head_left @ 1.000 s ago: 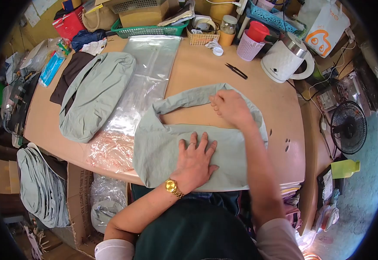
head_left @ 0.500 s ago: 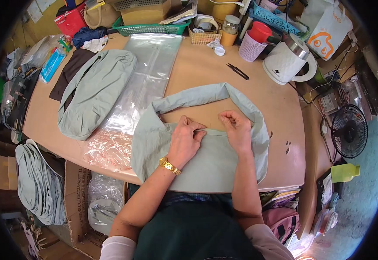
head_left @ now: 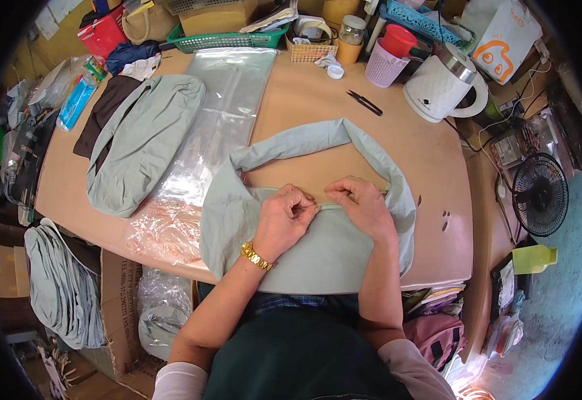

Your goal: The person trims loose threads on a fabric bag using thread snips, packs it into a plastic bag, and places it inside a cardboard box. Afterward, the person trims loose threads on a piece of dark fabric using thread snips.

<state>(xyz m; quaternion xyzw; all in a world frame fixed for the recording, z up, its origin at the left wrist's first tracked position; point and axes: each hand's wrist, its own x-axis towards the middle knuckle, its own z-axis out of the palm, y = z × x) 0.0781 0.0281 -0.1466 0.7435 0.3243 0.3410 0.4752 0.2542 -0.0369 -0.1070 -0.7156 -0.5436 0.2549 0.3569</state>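
Observation:
A pale grey-green cloth shoulder bag (head_left: 318,260) lies at the table's near edge, its wide strap looped away from me. My left hand (head_left: 284,217), with a gold watch at the wrist, pinches the bag's top edge, where a straight seam or zip runs across. Just to the right, my right hand (head_left: 366,208) hovers over the same edge with thumb and fingertips pressed together. Whatever those fingertips hold is too small to make out. Black thread snips (head_left: 364,103) rest on the table beyond the strap.
A second grey-green bag (head_left: 148,143) lies at the left on dark cloth, beside a stack of clear plastic bags (head_left: 228,100). A white kettle (head_left: 438,87), pink cup (head_left: 386,63) and green basket (head_left: 231,41) line the back. A black fan (head_left: 540,195) stands at right.
My right hand has come down and left, closer to my left hand at the bag's edge. My left hand stays at nearly the same spot. The view has shifted slightly.

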